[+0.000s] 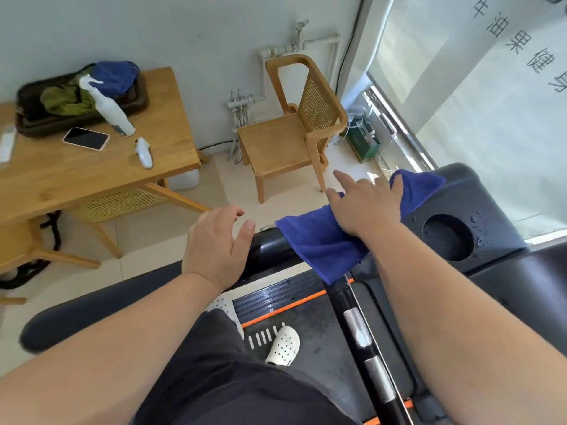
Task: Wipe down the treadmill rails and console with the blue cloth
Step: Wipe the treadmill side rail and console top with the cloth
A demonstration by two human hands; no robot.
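Spread flat, the right hand (365, 207) presses the blue cloth (319, 243) onto the rail (270, 243), presumably for broad contact (left hand (214, 240) slack, empty).

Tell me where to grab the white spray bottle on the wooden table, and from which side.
Probably grip the spray bottle round its slim upright body, below the trigger, coming from the chair side: the black tray crowds its other side.

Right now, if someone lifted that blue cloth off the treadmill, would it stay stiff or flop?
Probably flop: the blue cloth drapes over the rail with a corner hanging loose. It looks thin and light, folding under the right hand. Droplets on the console hint it may be damp.
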